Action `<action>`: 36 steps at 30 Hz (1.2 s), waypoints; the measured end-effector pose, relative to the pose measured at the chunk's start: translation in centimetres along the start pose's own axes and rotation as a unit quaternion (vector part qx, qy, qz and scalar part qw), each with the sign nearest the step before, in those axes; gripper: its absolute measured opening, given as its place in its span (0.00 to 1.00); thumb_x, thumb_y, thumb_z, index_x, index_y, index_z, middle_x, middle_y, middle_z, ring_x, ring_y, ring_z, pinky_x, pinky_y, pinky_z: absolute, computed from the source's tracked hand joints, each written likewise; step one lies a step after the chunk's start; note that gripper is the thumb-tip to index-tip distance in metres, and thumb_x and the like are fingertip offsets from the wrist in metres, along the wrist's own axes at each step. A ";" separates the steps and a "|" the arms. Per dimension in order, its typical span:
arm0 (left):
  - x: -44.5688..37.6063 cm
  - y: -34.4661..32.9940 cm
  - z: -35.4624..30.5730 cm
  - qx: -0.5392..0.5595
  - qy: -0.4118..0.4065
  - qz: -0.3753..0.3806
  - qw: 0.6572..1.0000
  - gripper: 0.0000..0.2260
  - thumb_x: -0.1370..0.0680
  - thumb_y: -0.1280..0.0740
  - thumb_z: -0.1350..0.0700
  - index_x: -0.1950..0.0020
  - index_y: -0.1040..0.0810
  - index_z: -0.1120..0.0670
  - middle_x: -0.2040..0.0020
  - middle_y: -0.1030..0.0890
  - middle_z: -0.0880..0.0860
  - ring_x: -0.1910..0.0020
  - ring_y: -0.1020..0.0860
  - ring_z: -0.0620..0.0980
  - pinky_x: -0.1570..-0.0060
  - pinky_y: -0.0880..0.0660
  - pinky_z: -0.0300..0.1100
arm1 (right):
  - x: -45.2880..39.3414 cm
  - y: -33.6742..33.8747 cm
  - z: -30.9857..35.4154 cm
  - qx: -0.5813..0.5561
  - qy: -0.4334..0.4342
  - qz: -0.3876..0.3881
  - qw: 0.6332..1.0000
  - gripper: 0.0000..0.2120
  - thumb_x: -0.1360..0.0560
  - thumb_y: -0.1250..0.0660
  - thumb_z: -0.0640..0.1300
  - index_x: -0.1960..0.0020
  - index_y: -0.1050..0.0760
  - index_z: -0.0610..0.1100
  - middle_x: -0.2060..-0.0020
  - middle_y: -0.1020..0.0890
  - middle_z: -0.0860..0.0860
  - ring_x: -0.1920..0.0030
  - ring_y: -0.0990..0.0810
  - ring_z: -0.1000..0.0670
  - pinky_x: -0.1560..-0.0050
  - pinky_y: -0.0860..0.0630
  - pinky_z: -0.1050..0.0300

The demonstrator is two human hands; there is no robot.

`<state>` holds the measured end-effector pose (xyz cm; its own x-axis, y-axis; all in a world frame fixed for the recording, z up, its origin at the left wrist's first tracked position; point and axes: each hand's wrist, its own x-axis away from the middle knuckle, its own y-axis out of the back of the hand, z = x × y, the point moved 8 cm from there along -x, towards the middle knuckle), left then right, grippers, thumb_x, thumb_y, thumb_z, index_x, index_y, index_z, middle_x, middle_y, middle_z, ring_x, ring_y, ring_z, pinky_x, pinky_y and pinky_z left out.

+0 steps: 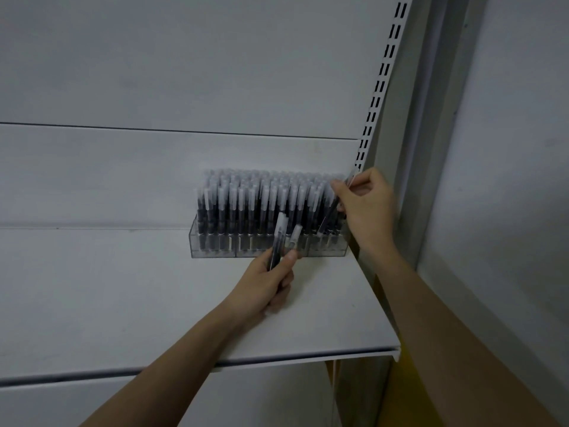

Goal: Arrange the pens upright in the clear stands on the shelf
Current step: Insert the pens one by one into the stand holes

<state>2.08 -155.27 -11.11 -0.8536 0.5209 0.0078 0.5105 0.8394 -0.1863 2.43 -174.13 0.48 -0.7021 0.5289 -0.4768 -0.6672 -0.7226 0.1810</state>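
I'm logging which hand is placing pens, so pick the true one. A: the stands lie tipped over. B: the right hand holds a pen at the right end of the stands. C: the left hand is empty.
B: the right hand pinches a pen slanting into the right end of the clear stands.

The shelf is white. The stands are clear like glass. The pens are black with pale see-through caps. The rail is white with two rows of little black slots. A yellow-brown strip shows under the shelf.
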 end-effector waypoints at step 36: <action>0.4 -0.6 0.2 0.046 0.011 0.016 0.999 0.07 0.15 0.44 0.59 0.41 0.29 0.59 0.61 0.23 0.55 0.76 0.34 0.49 0.78 0.37 0.36 | 2.2 -4.0 -1.1 0.219 0.021 0.105 0.970 0.14 0.26 0.25 0.44 0.54 0.32 0.44 0.62 0.26 0.51 0.64 0.28 0.55 0.67 0.36 0.62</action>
<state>1.46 -155.61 -11.14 -0.8341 0.5512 0.0219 0.5249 0.8053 -0.2758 3.84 -170.62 -2.23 -0.8297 0.3645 -0.4228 -0.5582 -0.5499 0.6213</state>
